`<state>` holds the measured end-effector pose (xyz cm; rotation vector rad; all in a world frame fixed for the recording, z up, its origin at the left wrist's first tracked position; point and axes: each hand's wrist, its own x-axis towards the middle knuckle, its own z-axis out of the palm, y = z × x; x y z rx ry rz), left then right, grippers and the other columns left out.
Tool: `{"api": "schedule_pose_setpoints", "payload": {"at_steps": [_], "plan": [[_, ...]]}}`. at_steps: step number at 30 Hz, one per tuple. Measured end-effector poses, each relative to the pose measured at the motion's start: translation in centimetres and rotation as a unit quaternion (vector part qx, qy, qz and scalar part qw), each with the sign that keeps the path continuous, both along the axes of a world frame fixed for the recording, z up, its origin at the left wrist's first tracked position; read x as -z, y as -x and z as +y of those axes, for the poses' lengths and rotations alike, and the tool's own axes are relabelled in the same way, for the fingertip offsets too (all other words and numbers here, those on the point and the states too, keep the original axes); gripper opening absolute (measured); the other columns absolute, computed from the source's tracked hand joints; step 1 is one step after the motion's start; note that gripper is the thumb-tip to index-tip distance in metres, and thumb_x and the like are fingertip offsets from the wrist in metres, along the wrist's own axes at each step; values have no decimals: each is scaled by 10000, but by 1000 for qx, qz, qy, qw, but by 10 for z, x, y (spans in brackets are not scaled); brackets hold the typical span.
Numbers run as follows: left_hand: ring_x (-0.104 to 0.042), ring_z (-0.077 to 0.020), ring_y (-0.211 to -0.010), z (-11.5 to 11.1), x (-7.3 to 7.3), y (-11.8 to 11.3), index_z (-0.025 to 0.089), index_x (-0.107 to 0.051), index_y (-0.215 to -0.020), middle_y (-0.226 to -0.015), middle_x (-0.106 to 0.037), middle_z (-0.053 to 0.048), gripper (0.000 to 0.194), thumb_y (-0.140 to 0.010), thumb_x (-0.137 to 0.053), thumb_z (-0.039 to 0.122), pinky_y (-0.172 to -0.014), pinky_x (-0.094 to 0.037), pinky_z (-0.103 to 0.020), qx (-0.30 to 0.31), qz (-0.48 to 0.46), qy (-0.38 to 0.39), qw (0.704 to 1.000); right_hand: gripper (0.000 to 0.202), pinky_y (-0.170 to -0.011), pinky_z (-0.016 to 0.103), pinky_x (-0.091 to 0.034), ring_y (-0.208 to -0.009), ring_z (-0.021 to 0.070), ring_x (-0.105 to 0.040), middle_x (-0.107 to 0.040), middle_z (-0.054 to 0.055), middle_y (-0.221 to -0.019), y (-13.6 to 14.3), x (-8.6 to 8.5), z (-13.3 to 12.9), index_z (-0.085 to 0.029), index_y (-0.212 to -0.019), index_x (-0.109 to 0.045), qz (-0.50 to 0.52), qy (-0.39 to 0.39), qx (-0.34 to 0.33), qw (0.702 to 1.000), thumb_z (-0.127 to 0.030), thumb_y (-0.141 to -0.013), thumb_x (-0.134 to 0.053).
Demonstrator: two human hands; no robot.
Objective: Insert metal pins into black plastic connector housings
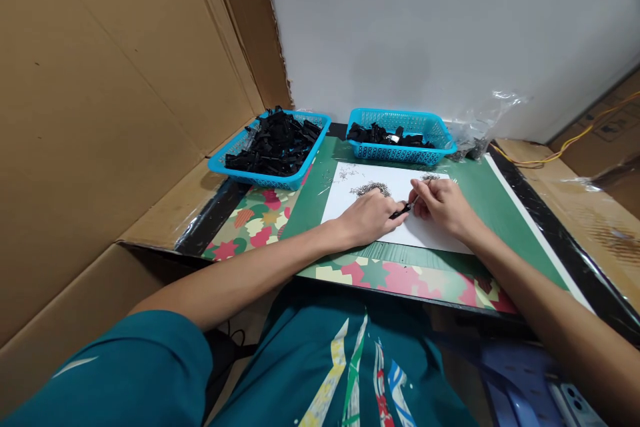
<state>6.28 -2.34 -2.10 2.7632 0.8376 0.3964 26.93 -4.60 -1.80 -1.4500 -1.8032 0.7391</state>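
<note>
My left hand rests on a white sheet, its fingers closed on a small black plastic piece. Close beside it, my right hand pinches a thin, slender tool whose tip meets the black piece; its exact kind is too small to make out. A heap of tiny metal parts, perhaps springs or pins, lies just beyond my left fingers. Behind my right hand sits a smaller pile of tiny parts. More such bits are scattered at the sheet's far left corner.
A blue basket heaped with black plastic pieces stands back left. Another blue basket with fewer pieces is at the back. Beside it lies a clear plastic bag. Cardboard walls the left; yellow wires run right.
</note>
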Motion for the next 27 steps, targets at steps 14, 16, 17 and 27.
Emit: {"api": "schedule_pose_setpoints", "payload": {"at_steps": [14, 16, 17, 27], "plan": [[-687, -245, -792, -2, -2, 2, 168, -767, -1228, -771, -763, -72, 317, -1058, -562, 341, -838, -502, -361, -11, 8, -33, 999, 687, -459, 295, -411, -399, 148, -532, -624, 38, -484, -1, 4, 1, -178, -666, -678, 153, 26, 35, 987, -812, -908, -565], [-690, -250, -804, -3, -4, 2, 166, -763, -1251, -772, -765, -75, 327, -1058, -561, 337, -831, -503, -356, -17, 14, -35, 999, 638, -446, 298, -450, -410, 164, -575, -656, 47, -515, -4, 2, 2, -177, -691, -677, 208, 75, 12, 975, -794, -855, -661], [-691, -252, -808, -4, -5, 2, 166, -770, -1235, -773, -766, -77, 322, -1058, -559, 332, -830, -503, -354, -19, 17, -32, 999, 607, -465, 306, -493, -442, 179, -614, -681, 55, -545, -5, 1, 2, -175, -708, -680, 227, 102, -7, 968, -770, -822, -721], [-690, -267, -812, -3, -5, 2, 154, -749, -1310, -778, -768, -80, 366, -1063, -555, 341, -827, -506, -367, -24, 26, -22, 999, 458, -595, 303, -558, -587, 169, -678, -741, 69, -686, -17, 1, 5, -146, -827, -720, 136, 92, -98, 982, -580, -786, -860]]}}
